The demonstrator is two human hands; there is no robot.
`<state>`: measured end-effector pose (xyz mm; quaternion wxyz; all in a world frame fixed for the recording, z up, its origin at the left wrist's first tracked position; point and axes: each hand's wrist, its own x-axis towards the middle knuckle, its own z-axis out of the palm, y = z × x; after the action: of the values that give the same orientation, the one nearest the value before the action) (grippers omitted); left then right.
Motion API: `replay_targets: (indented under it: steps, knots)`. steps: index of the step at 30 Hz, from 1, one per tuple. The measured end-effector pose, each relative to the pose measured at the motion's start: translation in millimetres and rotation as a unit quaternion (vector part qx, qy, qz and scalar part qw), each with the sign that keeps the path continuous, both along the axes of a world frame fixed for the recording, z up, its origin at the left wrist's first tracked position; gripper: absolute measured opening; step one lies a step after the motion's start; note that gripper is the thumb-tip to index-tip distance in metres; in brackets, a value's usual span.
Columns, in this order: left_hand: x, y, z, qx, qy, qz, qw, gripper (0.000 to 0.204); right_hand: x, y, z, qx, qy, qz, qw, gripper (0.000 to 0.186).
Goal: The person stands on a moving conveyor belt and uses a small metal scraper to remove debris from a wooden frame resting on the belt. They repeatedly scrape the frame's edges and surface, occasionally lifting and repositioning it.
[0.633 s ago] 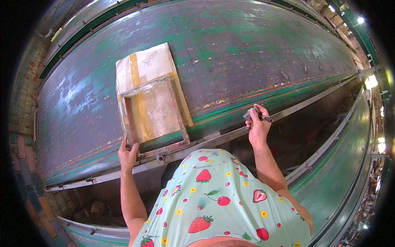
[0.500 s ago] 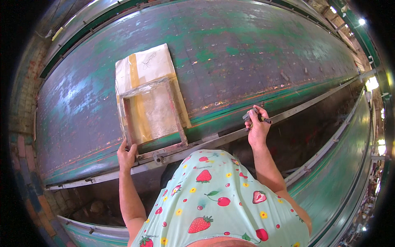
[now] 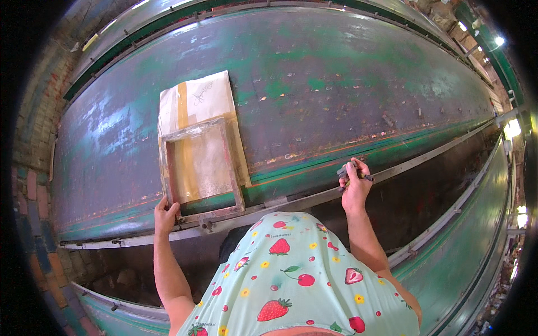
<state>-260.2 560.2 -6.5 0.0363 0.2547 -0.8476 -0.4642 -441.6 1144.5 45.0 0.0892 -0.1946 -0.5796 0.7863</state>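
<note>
My left hand [image 3: 166,215] pinches the lower left corner of a worn wooden frame [image 3: 239,185], thumb on the near side. The frame looks like a small printing screen, though a mesh cannot be made out. It lies partly over a sheet of white cardboard [image 3: 216,99] with a brown tape strip and pen scribbles, its near end reaching the table's front edge. To the right, my right hand [image 3: 355,187] is raised near the table edge, fingers closed around several short, dark, stick-like pieces [image 3: 346,171]. Their exact kind cannot be told.
A long green and dark grey table [image 3: 314,61], stained and dotted with debris, stretches across. Along its front edge runs a metal rail [image 3: 392,172] with a small clamp [image 3: 208,226]. Another green table [image 3: 448,274] stands at the lower right. Bricks [image 3: 42,224] show at the left.
The view has tilted, so the table, frame and cardboard sit lower in the picture. My left hand stays on the frame's corner; my right hand still holds the dark pieces.
</note>
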Motion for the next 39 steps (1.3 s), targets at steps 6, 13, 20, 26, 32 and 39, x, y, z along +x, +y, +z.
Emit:
replay_targets:
  steps: [6,13,20,26,32,39]
  knots:
    - [2.5,-2.7,-6.8,0.034,-0.008,0.012,0.999,0.033,-4.1,3.4,-0.4,0.001,0.001,0.02,1.0,0.028]
    - [1.3,2.1,-1.6,0.021,0.0,0.007,1.0,0.033,7.6,7.6,-6.8,-0.011,-0.015,0.016,1.0,0.028]
    - [0.9,0.4,-5.0,-0.019,-0.015,0.004,1.0,0.025,24.4,16.5,-11.5,-0.015,-0.022,-0.002,1.0,0.029]
    - [-38.9,-29.1,32.4,-0.101,-0.093,-0.057,0.989,0.019,30.1,23.7,-7.3,-0.012,-0.011,-0.004,1.0,0.029]
    - [-82.2,20.3,57.5,0.019,-0.061,-0.085,0.994,0.009,28.7,39.6,-10.9,-0.016,-0.012,-0.016,1.0,0.028]
    - [-153.2,174.6,12.2,-0.009,0.013,-0.081,0.997,0.024,15.0,78.2,-18.3,-0.03,-0.021,-0.032,0.999,0.03]
